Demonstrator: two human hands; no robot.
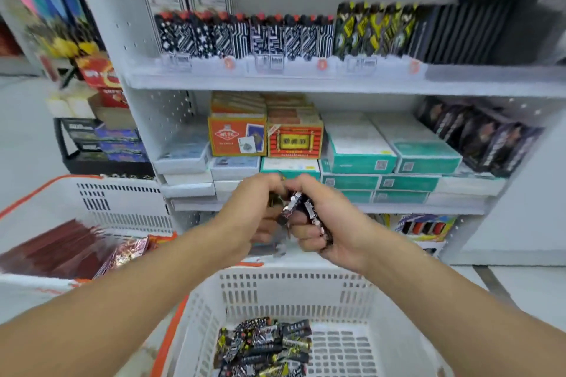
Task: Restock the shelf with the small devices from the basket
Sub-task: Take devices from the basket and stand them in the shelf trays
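Several small devices (pixel 306 214), black with silver-white patterned wrapping, are gripped in the curled right hand (pixel 330 223) at centre; the left hand (pixel 254 211) pinches them. More are heaped at 6 o'clock in the white basket (pixel 294 288).

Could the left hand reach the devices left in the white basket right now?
Probably not at once: the left hand is busy with the devices held in the right hand, though the basket is open-topped.
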